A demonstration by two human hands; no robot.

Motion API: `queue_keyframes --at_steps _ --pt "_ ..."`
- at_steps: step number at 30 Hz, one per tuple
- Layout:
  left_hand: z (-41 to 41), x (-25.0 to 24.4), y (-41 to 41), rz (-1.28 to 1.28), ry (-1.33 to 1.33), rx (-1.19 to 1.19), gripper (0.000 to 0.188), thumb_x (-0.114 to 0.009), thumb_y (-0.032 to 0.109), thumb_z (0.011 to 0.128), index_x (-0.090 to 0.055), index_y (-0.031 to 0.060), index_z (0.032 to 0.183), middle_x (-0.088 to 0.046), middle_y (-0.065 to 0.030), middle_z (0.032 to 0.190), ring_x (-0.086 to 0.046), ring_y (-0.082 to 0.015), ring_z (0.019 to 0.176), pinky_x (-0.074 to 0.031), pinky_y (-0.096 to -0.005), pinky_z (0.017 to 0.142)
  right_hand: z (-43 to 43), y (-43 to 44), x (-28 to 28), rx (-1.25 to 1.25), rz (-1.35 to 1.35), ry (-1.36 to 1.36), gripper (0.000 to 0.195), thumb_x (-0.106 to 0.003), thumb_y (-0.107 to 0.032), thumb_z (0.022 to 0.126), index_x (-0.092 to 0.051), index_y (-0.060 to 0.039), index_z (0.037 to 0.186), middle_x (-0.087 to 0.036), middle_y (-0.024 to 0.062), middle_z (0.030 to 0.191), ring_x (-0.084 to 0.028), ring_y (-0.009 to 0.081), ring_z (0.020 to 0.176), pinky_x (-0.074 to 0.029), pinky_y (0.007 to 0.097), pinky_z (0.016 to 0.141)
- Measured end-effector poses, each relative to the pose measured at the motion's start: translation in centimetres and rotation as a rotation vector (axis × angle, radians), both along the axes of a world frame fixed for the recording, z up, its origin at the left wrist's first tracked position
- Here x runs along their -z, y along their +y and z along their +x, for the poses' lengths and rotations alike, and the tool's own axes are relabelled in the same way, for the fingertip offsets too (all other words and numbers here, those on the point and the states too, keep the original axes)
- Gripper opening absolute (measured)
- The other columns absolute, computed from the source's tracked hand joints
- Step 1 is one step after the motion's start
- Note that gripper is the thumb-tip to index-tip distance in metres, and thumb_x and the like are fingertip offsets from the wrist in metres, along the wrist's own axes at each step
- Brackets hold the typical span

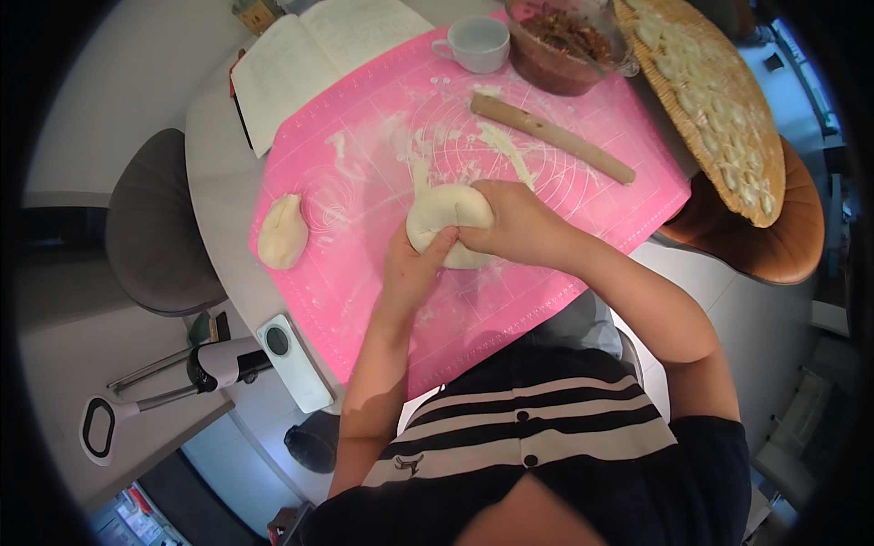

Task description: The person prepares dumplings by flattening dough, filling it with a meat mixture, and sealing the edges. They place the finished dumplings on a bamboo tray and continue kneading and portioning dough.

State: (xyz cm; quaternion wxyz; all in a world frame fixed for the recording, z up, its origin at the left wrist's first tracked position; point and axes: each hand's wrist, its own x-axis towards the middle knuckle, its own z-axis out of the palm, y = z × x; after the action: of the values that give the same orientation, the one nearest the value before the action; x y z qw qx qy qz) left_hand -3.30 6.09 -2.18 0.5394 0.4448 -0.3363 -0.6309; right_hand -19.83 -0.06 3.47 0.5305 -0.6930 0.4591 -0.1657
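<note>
A round ring of pale dough (444, 205) is gripped between both hands over a pink silicone pastry mat (328, 286). My left hand (410, 263) holds its lower left side, thumb pressed at the middle. On the right side, my right hand (515, 222) has its fingers around the edge and its thumb meeting the left one near the centre. The fingers beneath the dough are hidden. A second, smaller lump of dough (283, 233) lies on the mat's left edge. Beyond the hands, a wooden rolling pin (553, 138) rests at a slant among streaks of flour (505, 147).
At the mat's far edge stand a white cup (480, 44) and a glass bowl (560, 75) of meat filling. A woven tray (744, 130) of dumplings is at right. An open book (287, 75) lies at back left, a phone (295, 365) at the near left table edge.
</note>
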Motion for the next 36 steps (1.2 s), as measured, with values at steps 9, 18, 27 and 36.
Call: queue_keyframes --at_steps 9,18,27,36 --pt "-0.8 -2.1 -0.4 -0.032 -0.535 -0.112 0.033 -0.066 0.009 0.084 -0.057 -0.0031 0.113 -0.065 -0.0062 0.098 -0.059 -0.0115 0.087 -0.048 -0.0263 0.077 0.0 -1.6 1.5 0.042 -0.103 -0.124 0.032 -0.07 -0.019 0.069 -0.064 0.0 0.093 -0.065 0.0203 0.087 -0.064 0.0347 0.083 -0.051 0.0387 0.074" --pt "-0.5 -1.9 -2.4 0.055 0.441 0.119 0.049 -0.067 0.014 0.082 -0.048 0.0012 0.125 -0.06 -0.0066 0.109 -0.056 -0.0178 0.102 -0.044 -0.0343 0.091 -1.7 -3.3 0.5 0.075 -0.038 -0.204 0.026 -0.069 -0.013 0.071 -0.062 -0.0014 0.094 -0.064 0.0127 0.084 -0.063 0.0234 0.079 -0.049 0.0347 0.07" --pt "-0.2 -5.6 -2.3 0.002 -0.035 0.206 0.051 -0.069 0.006 0.078 -0.046 -0.0004 0.123 -0.059 -0.0081 0.105 -0.056 -0.0153 0.1 -0.047 -0.0318 0.086 -4.0 -2.0 0.1 -0.039 0.687 -0.828 0.044 -0.062 -0.005 0.078 -0.049 -0.0002 0.12 -0.058 0.008 0.111 -0.057 0.0186 0.102 -0.046 0.0318 0.088" --pt "-0.7 -6.0 -4.1 -0.047 0.209 0.172 0.037 -0.061 0.007 0.083 -0.047 -0.0018 0.116 -0.061 -0.0082 0.093 -0.06 -0.0155 0.084 -0.049 -0.0299 0.079 -3.9 -2.8 0.1 -0.052 0.826 -0.78 0.053 -0.065 -0.025 0.088 -0.043 0.0 0.129 -0.057 0.0124 0.118 -0.058 0.0215 0.105 -0.05 0.0347 0.087"
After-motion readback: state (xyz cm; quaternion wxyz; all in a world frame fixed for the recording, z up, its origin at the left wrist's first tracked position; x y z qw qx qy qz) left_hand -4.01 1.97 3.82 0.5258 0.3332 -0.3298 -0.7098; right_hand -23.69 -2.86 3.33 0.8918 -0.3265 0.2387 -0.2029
